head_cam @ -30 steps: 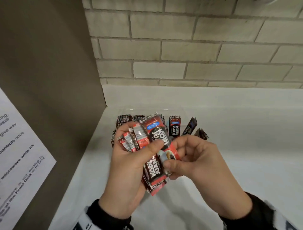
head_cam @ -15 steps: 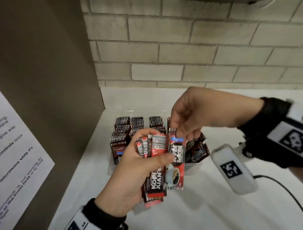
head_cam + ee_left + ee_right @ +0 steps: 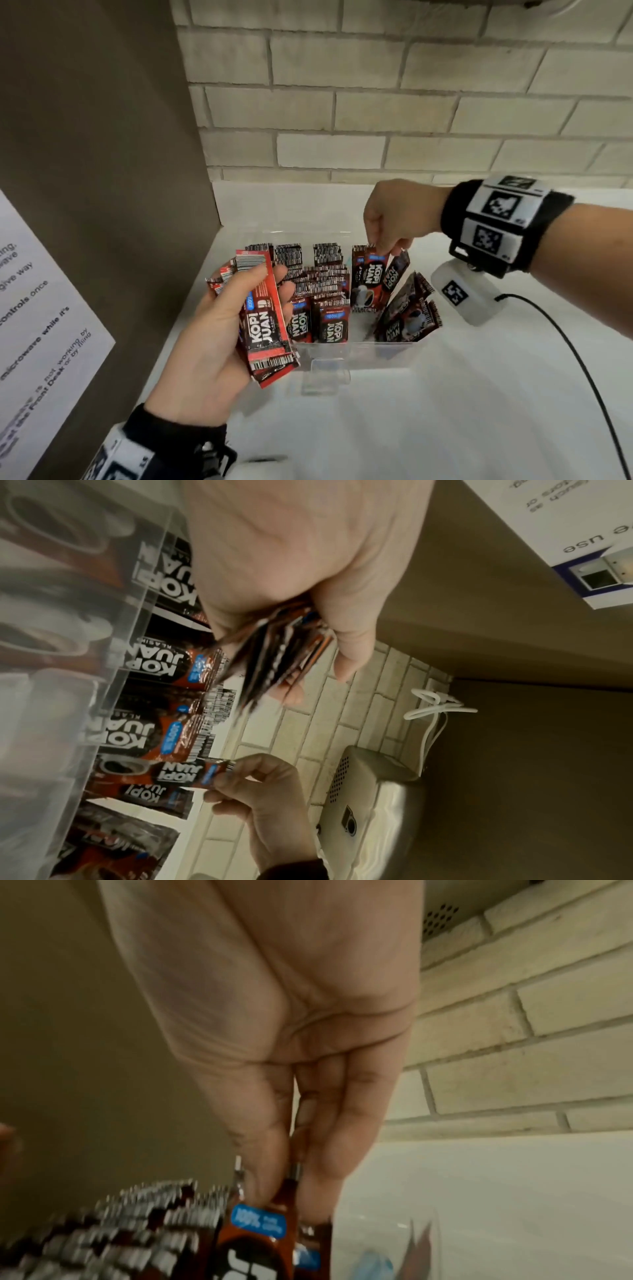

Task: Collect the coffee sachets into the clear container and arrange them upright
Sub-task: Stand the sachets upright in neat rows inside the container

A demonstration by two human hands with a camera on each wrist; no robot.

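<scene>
Red-and-black sachets sit fanned in my left hand, fingers curled round them above the bench. Rightward, my right hand pinches one sachet upright inside the clear container.

Both hands grip sachets, the left low, the right reaching forward.

The left hand is palm up, its wrist banded in black, with thumb and fingers curled round a fanned bundle of coffee sachets. The right hand reaches in from the right with knuckles up and its fingers pointing down, and the thumb and fingertips pinch the top edge of a single sachet. The right wrist carries a black band with marker tags.
</scene>
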